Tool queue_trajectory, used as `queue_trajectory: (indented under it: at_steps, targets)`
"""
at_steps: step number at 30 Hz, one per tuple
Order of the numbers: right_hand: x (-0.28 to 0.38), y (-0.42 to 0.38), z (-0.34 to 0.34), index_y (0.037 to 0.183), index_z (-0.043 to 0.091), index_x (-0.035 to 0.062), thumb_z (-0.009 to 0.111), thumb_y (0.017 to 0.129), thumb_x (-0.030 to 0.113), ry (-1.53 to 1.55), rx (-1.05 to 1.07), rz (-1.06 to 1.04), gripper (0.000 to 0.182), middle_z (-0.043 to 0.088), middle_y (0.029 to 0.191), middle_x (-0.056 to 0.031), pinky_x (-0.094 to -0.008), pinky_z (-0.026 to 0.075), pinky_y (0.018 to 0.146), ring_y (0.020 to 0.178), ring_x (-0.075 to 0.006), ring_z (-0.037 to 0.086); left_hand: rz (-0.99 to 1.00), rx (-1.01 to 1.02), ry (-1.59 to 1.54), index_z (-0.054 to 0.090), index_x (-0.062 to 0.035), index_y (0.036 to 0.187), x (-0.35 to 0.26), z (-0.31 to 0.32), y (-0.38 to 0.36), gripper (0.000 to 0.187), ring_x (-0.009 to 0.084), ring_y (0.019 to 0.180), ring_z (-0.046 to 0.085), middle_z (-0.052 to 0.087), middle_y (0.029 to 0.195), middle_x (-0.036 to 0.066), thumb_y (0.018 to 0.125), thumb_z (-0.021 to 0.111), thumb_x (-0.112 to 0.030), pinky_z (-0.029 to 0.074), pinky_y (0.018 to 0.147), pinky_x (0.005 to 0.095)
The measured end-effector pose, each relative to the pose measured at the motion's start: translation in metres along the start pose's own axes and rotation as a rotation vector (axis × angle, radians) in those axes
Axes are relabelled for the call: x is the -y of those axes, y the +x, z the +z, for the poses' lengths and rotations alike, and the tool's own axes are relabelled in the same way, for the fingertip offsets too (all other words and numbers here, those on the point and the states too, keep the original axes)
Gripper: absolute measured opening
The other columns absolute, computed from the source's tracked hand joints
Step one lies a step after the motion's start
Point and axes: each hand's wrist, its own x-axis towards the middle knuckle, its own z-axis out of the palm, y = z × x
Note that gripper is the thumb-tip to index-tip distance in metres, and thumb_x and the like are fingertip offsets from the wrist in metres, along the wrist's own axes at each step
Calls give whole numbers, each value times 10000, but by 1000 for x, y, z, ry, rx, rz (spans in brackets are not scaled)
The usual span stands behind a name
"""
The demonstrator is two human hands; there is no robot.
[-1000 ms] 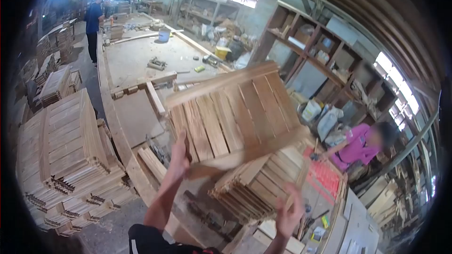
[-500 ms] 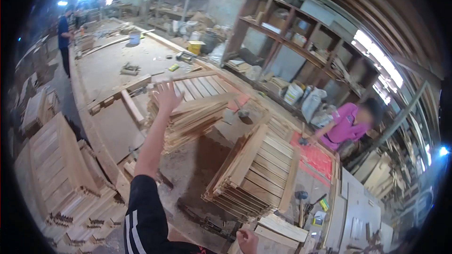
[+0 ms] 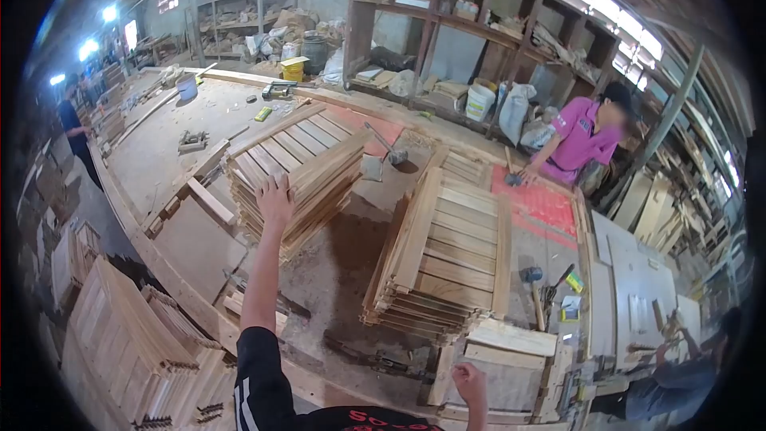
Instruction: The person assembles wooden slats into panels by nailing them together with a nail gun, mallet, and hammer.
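Left hand (image 3: 275, 198) on left panel stack (image 3: 307, 152); right hand (image 3: 469, 383) apart from it

From my remote post, I record two stacks of slatted wooden panels on the tabletop (image 3: 339, 295). The left hand lies on the near side of the left panel stack, palm down, fingers spread. The right hand is low, near a wooden frame (image 3: 511, 339), its fingers curled inward; I cannot tell whether it pinches anything.

The right panel stack (image 3: 459, 241) stands apart from the left one, with a shaded strip of tabletop between them. I note uneven edges on the sides of both. A mallet (image 3: 397, 157) lies beyond the left panel stack, toward the right. A second mallet (image 3: 531, 274) lies to the right of the right panel stack.

Across the tabletop I observe a person in a pink shirt (image 3: 578, 140), one hand near a red sheet (image 3: 542, 215). More panels (image 3: 132, 343) are piled at the lower left, beside the tabletop.
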Motion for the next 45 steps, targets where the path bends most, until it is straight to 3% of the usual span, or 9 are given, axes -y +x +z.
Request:
queue_trajectory:
  at_steps: [9, 15, 21, 25, 30, 34, 38, 40, 45]
  targets:
    - [-8, -2, 11, 987, 692, 40, 697, 842, 276, 4, 149, 4, 277, 705, 810, -148, -352, 552, 692, 754, -273, 702, 107, -195, 31, 596, -125, 1213, 0, 25, 14, 364, 308, 1097, 492, 527, 1141, 141, 887, 604, -288, 379, 883, 487]
    - [-1, 13, 8, 974, 691, 48, 675, 867, 344, -28, 179, 41, 315, 705, 837, -152, -382, 543, 732, 801, -307, 694, 200, -141, -122, 594, -192, 1266, 21, 23, 3, 394, 314, 1047, 493, 515, 1073, 118, 882, 627, -272, 399, 875, 481]
    - [-59, 21, 45, 965, 687, 48, 653, 854, 411, -173, 249, 127, 381, 697, 900, -187, -440, 537, 760, 872, -361, 677, 374, -48, -251, 550, -212, 1356, 58, 21, 6, 503, 353, 1066, 479, 517, 1190, 140, 863, 651, -207, 402, 939, 508]
    - [-108, 5, 89, 1026, 651, -11, 620, 835, 488, -344, 341, 333, 535, 663, 999, -246, -487, 511, 844, 963, -416, 638, 327, -95, -283, 529, -191, 1373, 61, 41, 2, 547, 391, 1139, 455, 508, 1248, 167, 846, 673, -207, 388, 971, 517]
    - [-110, 2, 117, 1242, 474, -68, 653, 824, 412, -271, 192, 426, 661, 603, 1085, -318, -512, 502, 887, 1035, -470, 595, 30, -289, -372, 499, -80, 1375, 10, -23, -79, 528, 406, 1194, 451, 499, 1282, 206, 892, 650, -230, 385, 1000, 497]
    - [-115, 10, 127, 1362, 350, -39, 691, 800, 396, -382, 53, 541, 788, 483, 1258, -280, -533, 466, 942, 1194, -446, 490, -90, -102, -696, 606, 13, 1178, 23, 1, -217, 339, 318, 969, 607, 630, 1070, 183, 921, 634, -206, 485, 856, 397]
    - [-115, 19, 117, 1388, 337, -20, 698, 795, 415, -304, 96, 612, 819, 429, 1320, -256, -528, 463, 952, 1219, -438, 462, -353, 472, -1046, 655, 13, 1012, -10, -11, -390, 185, 142, 861, 588, 651, 917, 47, 959, 563, -139, 481, 783, 297]
    - [-118, 22, 113, 1354, 370, -3, 710, 782, 432, -289, 67, 602, 795, 455, 1297, -250, -519, 480, 931, 1183, -440, 496, -399, 631, -1037, 684, -27, 1001, -37, -24, -461, 164, 152, 773, 635, 682, 858, 56, 934, 571, -125, 515, 717, 301]
    - [-130, 34, 108, 1213, 450, 13, 759, 742, 449, -233, 71, 598, 712, 561, 1188, -232, -491, 514, 883, 1086, -421, 595, -45, 999, -877, 678, -47, 1023, -136, -77, -527, 202, 242, 802, 681, 694, 881, 135, 903, 610, -195, 531, 731, 350]
